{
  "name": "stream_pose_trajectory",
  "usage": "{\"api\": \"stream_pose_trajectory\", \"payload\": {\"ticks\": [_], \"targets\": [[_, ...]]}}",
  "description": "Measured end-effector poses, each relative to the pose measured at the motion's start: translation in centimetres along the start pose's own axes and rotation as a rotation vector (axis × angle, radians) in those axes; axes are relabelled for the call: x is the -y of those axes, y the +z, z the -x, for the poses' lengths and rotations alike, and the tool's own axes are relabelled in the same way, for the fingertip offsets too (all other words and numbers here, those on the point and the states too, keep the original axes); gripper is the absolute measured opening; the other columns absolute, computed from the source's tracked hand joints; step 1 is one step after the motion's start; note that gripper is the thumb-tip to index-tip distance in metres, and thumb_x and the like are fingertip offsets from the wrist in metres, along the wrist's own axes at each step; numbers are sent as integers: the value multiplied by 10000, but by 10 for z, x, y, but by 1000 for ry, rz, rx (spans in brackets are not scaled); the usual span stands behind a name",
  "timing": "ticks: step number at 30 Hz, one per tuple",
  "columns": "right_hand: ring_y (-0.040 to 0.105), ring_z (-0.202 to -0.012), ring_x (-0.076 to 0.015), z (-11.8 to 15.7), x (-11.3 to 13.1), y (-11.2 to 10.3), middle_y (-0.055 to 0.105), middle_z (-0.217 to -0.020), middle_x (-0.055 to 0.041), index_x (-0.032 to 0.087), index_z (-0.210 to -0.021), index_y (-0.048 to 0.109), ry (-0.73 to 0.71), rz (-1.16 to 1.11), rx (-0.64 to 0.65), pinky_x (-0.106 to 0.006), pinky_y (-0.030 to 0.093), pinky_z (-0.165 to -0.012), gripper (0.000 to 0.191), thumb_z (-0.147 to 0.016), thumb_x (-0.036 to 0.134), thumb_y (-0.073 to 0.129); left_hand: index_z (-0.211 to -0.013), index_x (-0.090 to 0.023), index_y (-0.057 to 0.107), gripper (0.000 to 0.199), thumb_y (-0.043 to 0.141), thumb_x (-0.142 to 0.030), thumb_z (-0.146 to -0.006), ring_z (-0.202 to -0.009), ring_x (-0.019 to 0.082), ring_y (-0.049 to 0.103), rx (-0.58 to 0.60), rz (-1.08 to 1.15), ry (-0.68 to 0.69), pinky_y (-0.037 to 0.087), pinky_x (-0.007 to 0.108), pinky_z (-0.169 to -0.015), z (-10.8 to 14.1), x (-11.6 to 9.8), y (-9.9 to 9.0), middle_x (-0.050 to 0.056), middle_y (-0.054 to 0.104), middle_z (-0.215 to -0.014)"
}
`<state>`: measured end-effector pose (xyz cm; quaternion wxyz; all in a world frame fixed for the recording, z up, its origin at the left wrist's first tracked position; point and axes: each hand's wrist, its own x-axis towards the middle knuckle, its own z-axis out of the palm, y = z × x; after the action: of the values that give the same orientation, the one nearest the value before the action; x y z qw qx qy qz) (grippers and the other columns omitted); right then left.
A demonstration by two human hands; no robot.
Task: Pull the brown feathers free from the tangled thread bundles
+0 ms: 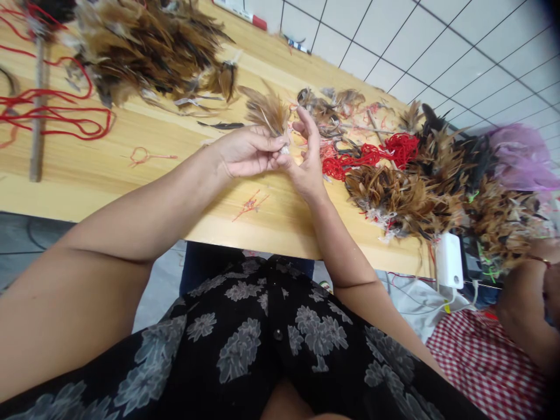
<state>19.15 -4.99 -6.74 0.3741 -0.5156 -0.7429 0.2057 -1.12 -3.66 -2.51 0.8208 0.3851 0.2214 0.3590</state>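
A small bunch of brown feathers (268,112) stands above the table with its pale quill ends downward. My left hand (249,153) is closed, thumb and fingers pinching the bunch near its base. At the right of that base, my right hand (310,160) has its thumb close against the quill ends, while its other fingers stretch upward and apart. Whether the right thumb also presses on the bunch is hard to make out. Below the hands, a scrap of pinkish-red thread (251,205) lies on the wooden table (210,216).
A big feather heap (153,49) lies at upper left, beside red cord (65,114) and a stick (37,116). Rightward are red yarn (400,150), more feathers (402,198), a purple mesh bag (520,154) and a white power bank (449,259). Another person's arm (525,303) shows at far right.
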Motion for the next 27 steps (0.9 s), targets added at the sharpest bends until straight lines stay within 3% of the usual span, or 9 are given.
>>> {"api": "stream_pose_trajectory", "payload": {"ticks": [5, 9, 12, 15, 19, 21, 23, 27], "targets": [[527, -1889, -387, 4, -3, 1, 565, -1998, -158, 379, -1888, 568, -24, 42, 12, -646, 471, -1587, 1043, -1051, 939, 835, -880, -215, 867, 184, 1000, -184, -1003, -738, 182, 555, -2, -41, 5, 583, 423, -881, -2, 1, 0, 21, 644, -779], [552, -1861, -412, 6, -5, -1, 608, -1948, -175, 357, -1891, 582, -21, 48, 37, -685, 467, -1570, 1036, -1075, 964, 779, -890, -207, 853, 225, 1070, -180, -942, -727, 170, 532, 12, -39, 33, 542, 377, -793, -1, 1, 3, 10, 631, -774], [529, -1870, -424, 5, -7, -5, 678, -1867, -169, 342, -1828, 669, 1, 78, 50, -730, 404, -1593, 948, -1094, 930, 788, -871, -206, 854, 257, 1104, -198, -935, -732, 165, 549, -8, -67, 59, 559, 373, -825, 0, 1, 0, 13, 671, -794], [611, -1802, -399, 3, -5, -11, 773, -1754, -151, 328, -1665, 811, 56, 88, 54, -757, 384, -1586, 742, -1122, 834, 832, -819, -209, 840, 339, 1135, -282, -968, -766, 174, 623, -126, -175, 130, 578, 379, -873, 1, 0, -6, 25, 729, -806], [787, -1557, -333, 2, 5, -14, 914, -1485, -108, 292, -1292, 935, 161, -73, -4, -689, 479, -1531, 476, -1076, 715, 958, -786, -238, 819, 435, 1216, -379, -898, -764, 179, 610, -223, -325, 241, 528, 377, -813, -3, 1, -14, 0, 717, -758], [833, -1449, -314, 3, 12, -13, 939, -1332, -93, 268, -1147, 928, 233, -220, -35, -628, 560, -1471, 466, -1024, 710, 1013, -736, -245, 786, 500, 1224, -444, -872, -739, 166, 556, -222, -366, 282, 486, 371, -782, -6, 3, -15, -13, 674, -732], [863, -1342, -293, 5, 19, -12, 934, -1192, -74, 260, -1050, 902, 309, -369, -31, -551, 650, -1371, 496, -964, 723, 1057, -748, -254, 783, 496, 1223, -460, -847, -793, 186, 601, -224, -388, 301, 495, 371, -812, -9, 7, -15, -12, 693, -748], [869, -1207, -260, 6, 28, -11, 903, -1031, -38, 257, -935, 849, 400, -556, 26, -448, 721, -1205, 531, -895, 723, 1102, -860, -247, 825, 389, 1200, -331, -806, -1045, 259, 732, -235, -385, 291, 561, 379, -958, -12, 13, -17, 12, 827, -881]]}}
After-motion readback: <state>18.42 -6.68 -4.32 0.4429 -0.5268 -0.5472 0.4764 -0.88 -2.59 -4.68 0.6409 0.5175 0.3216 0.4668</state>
